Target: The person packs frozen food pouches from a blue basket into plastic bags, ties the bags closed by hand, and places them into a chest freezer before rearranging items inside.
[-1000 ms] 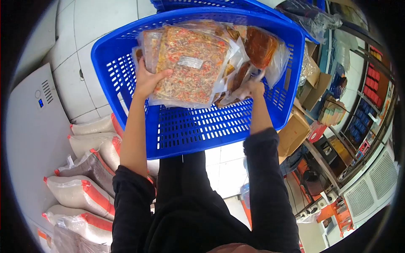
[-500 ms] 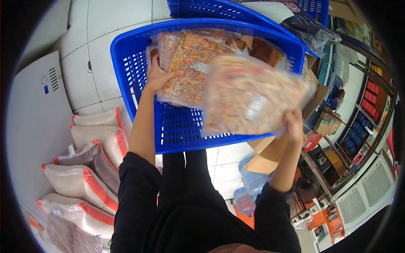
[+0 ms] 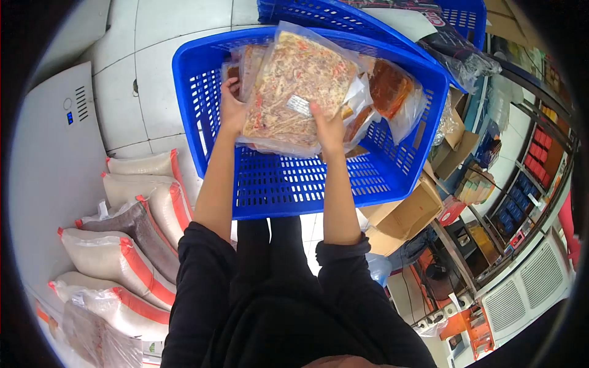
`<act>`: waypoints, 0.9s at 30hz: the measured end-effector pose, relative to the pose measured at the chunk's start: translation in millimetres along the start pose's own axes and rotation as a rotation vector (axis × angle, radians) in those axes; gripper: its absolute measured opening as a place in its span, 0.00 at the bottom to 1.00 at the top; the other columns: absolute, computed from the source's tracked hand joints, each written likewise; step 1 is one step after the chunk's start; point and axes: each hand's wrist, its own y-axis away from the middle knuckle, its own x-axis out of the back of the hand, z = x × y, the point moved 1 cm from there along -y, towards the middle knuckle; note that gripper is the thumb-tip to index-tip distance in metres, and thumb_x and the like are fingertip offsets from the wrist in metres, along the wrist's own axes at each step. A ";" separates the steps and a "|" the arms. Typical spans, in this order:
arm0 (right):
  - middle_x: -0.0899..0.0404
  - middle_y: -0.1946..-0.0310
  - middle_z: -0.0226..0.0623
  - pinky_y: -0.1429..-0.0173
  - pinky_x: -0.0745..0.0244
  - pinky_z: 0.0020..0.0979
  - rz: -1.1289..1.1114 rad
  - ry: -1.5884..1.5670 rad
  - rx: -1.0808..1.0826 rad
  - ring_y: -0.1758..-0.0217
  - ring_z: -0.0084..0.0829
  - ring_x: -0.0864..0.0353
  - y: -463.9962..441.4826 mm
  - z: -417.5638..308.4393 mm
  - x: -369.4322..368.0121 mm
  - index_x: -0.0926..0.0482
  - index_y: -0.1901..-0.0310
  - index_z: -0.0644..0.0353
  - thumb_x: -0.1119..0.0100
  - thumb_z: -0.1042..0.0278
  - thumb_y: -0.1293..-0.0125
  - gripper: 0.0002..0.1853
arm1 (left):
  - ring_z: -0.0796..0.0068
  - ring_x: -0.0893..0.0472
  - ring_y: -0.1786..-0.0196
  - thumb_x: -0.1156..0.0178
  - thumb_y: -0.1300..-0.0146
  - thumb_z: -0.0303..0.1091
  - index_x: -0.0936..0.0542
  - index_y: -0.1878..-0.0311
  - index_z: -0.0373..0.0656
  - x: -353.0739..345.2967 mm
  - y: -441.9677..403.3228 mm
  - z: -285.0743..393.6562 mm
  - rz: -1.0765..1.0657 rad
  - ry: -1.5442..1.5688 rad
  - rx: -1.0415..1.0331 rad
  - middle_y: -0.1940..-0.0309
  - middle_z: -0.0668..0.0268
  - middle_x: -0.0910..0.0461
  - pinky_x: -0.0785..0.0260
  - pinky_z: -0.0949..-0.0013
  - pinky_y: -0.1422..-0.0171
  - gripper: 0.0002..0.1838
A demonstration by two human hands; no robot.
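A flat clear plastic pack of mixed, shredded-looking food (image 3: 300,76) with a white label lies over other flat packs at the left of a blue perforated basket (image 3: 368,199). My right hand (image 3: 331,129) grips this pack's lower right part, thumb on top near the label. At its left side my left hand (image 3: 231,110) curls round the edges of the stacked packs (image 3: 248,61); its fingers are partly hidden behind them. Reddish-brown packs (image 3: 391,89) lie at the basket's right.
Several white sacks with red edges (image 3: 116,257) are piled at the left beside a white appliance (image 3: 52,159). An open cardboard box (image 3: 408,214) stands right of the basket. Another blue basket (image 3: 325,15) is behind, with plastic-wrapped goods (image 3: 457,52) near it.
My right hand has swung leftward with the food pack and laid it over the stack by my left hand. The reddish-brown packs at the right are now uncovered.
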 end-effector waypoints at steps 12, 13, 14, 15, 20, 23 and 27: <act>0.31 0.45 0.41 0.41 0.36 0.33 -0.518 -0.179 -0.372 0.43 0.33 0.32 14.4 -5.9 31.4 0.39 0.41 0.67 0.36 0.67 0.44 0.31 | 0.66 0.27 0.60 0.30 0.56 0.37 0.25 0.52 0.38 -20.2 43.3 51.5 0.341 -0.341 -0.367 0.63 0.59 0.28 0.34 0.69 0.53 0.27; 0.31 0.45 0.41 0.41 0.36 0.33 -0.523 -0.180 -0.374 0.43 0.33 0.32 15.3 -3.6 28.6 0.39 0.41 0.67 0.36 0.67 0.44 0.31 | 0.62 0.29 0.52 0.30 0.56 0.41 0.26 0.51 0.35 -20.1 40.9 55.5 0.247 -0.209 -0.073 0.56 0.53 0.30 0.37 0.67 0.47 0.30; 0.31 0.45 0.40 0.40 0.37 0.33 -0.505 -0.190 -0.355 0.43 0.32 0.32 16.5 -1.4 24.5 0.39 0.41 0.67 0.37 0.69 0.44 0.31 | 0.63 0.29 0.49 0.30 0.57 0.46 0.27 0.50 0.33 -17.9 40.4 67.5 0.141 -0.223 0.065 0.51 0.50 0.31 0.36 0.67 0.45 0.34; 0.31 0.45 0.40 0.40 0.38 0.33 -0.487 -0.200 -0.334 0.43 0.32 0.32 17.8 -1.0 23.0 0.39 0.41 0.67 0.37 0.70 0.44 0.31 | 0.63 0.29 0.45 0.30 0.57 0.51 0.28 0.50 0.30 -15.6 40.5 81.1 0.030 -0.250 0.201 0.46 0.46 0.31 0.36 0.67 0.44 0.38; 0.32 0.44 0.40 0.37 0.41 0.31 -0.471 -0.186 -0.251 0.42 0.32 0.33 50.5 -52.0 27.8 0.41 0.40 0.67 0.38 0.74 0.46 0.33 | 0.67 0.25 0.49 0.27 0.61 0.48 0.27 0.50 0.31 4.1 63.3 116.5 -0.289 -0.003 0.304 0.51 0.52 0.27 0.33 0.67 0.47 0.38; 0.33 0.43 0.40 0.36 0.42 0.30 -0.456 0.005 -0.114 0.40 0.33 0.35 98.5 -92.7 52.1 0.43 0.39 0.67 0.36 0.75 0.49 0.37 | 0.70 0.25 0.50 0.26 0.60 0.41 0.30 0.47 0.34 18.4 112.6 129.8 -0.251 0.177 0.200 0.51 0.57 0.26 0.32 0.68 0.46 0.38; 0.35 0.43 0.39 0.37 0.40 0.34 -0.568 -0.107 -0.218 0.41 0.33 0.34 193.2 -151.2 112.0 0.46 0.37 0.64 0.29 0.67 0.55 0.46 | 0.71 0.27 0.49 0.24 0.65 0.37 0.34 0.43 0.36 66.9 227.4 198.7 -0.240 0.218 0.054 0.52 0.61 0.26 0.34 0.67 0.43 0.43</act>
